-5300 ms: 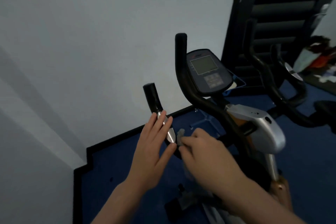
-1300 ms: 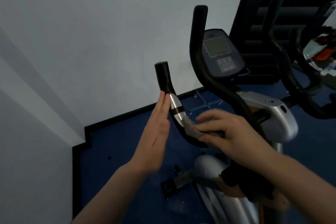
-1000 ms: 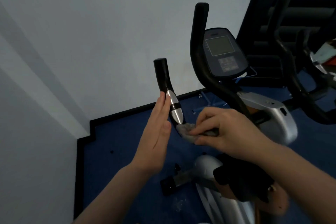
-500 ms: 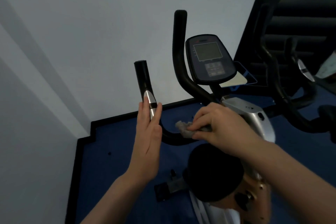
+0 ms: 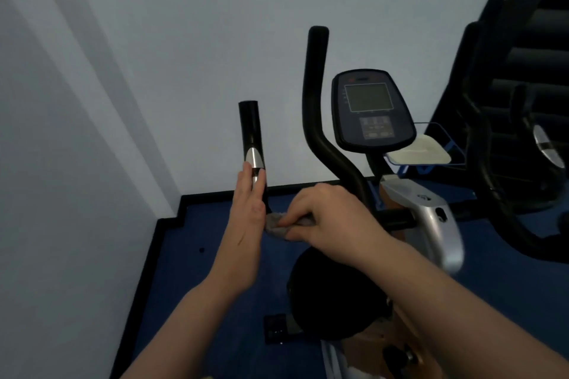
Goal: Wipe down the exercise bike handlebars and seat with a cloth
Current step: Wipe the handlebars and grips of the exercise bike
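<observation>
The exercise bike's left handlebar (image 5: 251, 129) is a black upright tube with a silver sensor patch. My left hand (image 5: 248, 215) rests flat against its left side, fingers straight, fingertips on the silver patch. My right hand (image 5: 329, 218) pinches a small grey cloth (image 5: 275, 224) against the lower bend of that handlebar, right beside my left palm. The taller black handlebar (image 5: 317, 120) rises behind my right hand. The black seat (image 5: 332, 298) sits below my right forearm.
The console (image 5: 369, 108) with a grey screen stands right of the tall handlebar, above the silver frame cover (image 5: 431, 218). A white wall is close on the left. A second black machine (image 5: 505, 144) stands at the right. The floor (image 5: 191, 271) is blue.
The view has shifted slightly. My left hand stays flat on the handlebar. My right hand has slid the cloth left along the lower bend until it is next to my left palm.
</observation>
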Available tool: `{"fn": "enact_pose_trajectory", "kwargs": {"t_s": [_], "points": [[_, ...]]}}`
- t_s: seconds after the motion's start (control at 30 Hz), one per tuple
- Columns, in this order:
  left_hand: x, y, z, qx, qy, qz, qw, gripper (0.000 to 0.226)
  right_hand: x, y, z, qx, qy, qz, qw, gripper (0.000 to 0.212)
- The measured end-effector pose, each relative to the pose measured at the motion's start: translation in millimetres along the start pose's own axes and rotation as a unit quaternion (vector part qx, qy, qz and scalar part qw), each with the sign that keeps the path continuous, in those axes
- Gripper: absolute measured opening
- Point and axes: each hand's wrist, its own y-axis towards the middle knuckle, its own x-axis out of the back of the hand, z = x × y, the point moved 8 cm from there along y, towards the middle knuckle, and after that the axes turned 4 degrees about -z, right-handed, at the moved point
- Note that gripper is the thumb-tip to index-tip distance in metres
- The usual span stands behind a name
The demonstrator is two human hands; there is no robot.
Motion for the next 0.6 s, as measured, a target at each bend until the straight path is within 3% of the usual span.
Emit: {"fn": "enact_pose_trajectory", "kwargs": {"t_s": [0.1,0.2,0.3,0.43,0.6], "points": [[7,11,6,0.067,-0.031,-0.007,0.997,0.042,5,3,-19,-0.059,0.057,0.021,0.996,0.02],[9,-4,-4,0.018,-0.023,0.011,1.0,0.048,2,4,-13,-0.062,0.052,-0.003,0.997,0.018],[14,-10,-1,0.019,-0.062,0.008,0.998,0.05,-5,14,9,-0.036,0.072,-0.054,0.995,0.015],[22,-3,2,0.031,-0.089,-0.003,0.996,0.048,-5,36,10,-0.042,0.112,-0.06,0.991,0.01],[26,26,14,0.08,-0.114,0.01,0.99,0.065,7,64,4,-0.071,0.158,-0.191,0.966,0.007]]}}
